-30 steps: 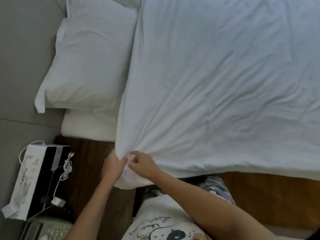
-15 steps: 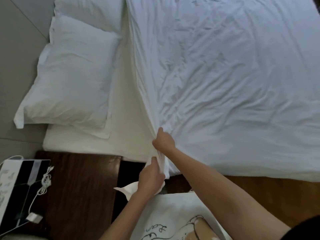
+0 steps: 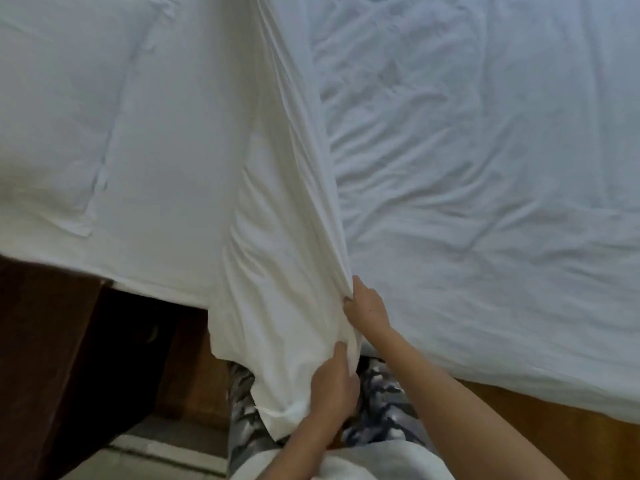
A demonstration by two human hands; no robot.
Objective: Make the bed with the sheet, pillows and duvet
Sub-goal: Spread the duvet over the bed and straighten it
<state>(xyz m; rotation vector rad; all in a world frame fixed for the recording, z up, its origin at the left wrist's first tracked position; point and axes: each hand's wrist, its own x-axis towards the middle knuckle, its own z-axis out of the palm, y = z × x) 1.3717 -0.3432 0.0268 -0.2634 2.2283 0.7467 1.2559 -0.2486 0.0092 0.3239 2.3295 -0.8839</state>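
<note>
At bed edge, head view: left hand and right hand both pinch the duvet corner, fingers clamped on cloth. Pillow placed; sheet laid. Duvet covers most of the bed; likely remaining: spreading this corner, smoothing wrinkles.

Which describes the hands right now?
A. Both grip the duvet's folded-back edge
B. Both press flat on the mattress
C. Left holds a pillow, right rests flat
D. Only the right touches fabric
A: the left hand and right hand both clutch the bunched duvet edge.
</note>
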